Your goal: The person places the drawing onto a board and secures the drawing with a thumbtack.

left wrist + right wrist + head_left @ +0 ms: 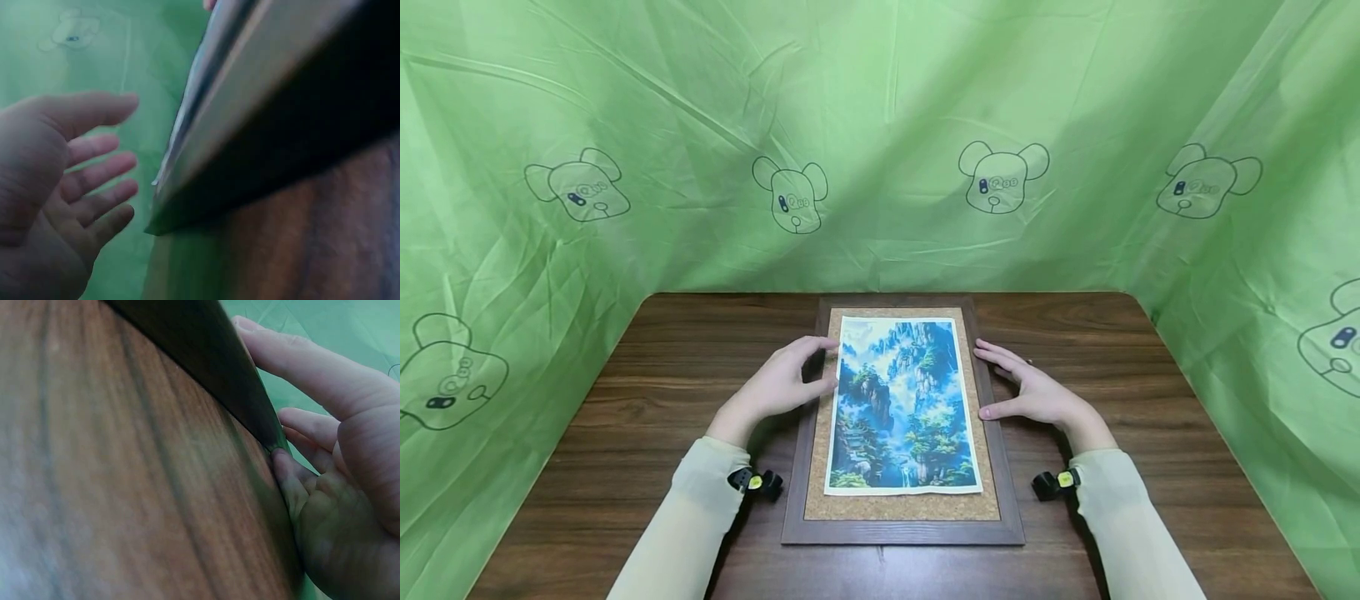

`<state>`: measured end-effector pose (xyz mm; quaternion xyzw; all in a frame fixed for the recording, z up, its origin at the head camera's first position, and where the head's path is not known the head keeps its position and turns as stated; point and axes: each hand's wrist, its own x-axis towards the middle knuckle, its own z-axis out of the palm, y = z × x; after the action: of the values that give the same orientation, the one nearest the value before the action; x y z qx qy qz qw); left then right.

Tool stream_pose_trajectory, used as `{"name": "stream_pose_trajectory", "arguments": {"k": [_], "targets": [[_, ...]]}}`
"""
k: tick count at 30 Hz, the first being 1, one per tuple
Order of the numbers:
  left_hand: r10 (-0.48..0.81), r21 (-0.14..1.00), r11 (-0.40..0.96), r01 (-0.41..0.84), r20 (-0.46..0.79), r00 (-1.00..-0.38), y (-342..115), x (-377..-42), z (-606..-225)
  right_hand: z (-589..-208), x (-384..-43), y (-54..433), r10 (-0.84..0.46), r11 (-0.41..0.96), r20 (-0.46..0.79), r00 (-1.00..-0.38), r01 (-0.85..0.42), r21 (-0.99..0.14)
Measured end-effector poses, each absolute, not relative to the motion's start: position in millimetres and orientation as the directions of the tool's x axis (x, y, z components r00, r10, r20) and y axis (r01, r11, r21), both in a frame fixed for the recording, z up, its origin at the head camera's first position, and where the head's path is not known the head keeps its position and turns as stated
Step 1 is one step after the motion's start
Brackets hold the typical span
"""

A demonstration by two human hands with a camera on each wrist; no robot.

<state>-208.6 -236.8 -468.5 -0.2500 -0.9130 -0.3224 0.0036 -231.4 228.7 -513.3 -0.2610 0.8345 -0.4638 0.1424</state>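
A print of blue misty mountains (902, 408) lies on a cork board (902, 507) with a brown wooden frame (902, 533). My left hand (775, 383) reaches over the frame's left side, its thumb and fingertips near the print's left edge. In the left wrist view that hand (56, 181) shows loosely spread fingers with nothing between them. On the other side, my right hand (1037, 396) rests its thumb and fingertips at the frame's right side. The right wrist view has the little finger (282, 464) low beside the frame's dark outer edge (206, 356).
The board lies on a dark wood-grain table (700, 358). Green cloth (887, 225) with bear-head drawings hangs around the back and both sides. A small black wrist camera (767, 485) sits at the left cuff, another camera (1047, 486) at the right.
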Motion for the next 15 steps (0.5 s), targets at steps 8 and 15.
{"name": "stream_pose_trajectory", "arguments": {"k": [8, 15], "targets": [[0.532, 0.568, 0.667, 0.483, 0.092, -0.842, -237.6, -212.7, -482.7, -513.7, -231.3, 228.5, -0.565, 0.432, -0.002, -0.825, -0.294, -0.852], [0.544, 0.596, 0.663, 0.453, 0.033, -0.839, -237.2, -210.6, -483.9, -513.7, -232.0, 228.3, -0.571, 0.427, 0.000, -0.821, -0.297, -0.854]]}}
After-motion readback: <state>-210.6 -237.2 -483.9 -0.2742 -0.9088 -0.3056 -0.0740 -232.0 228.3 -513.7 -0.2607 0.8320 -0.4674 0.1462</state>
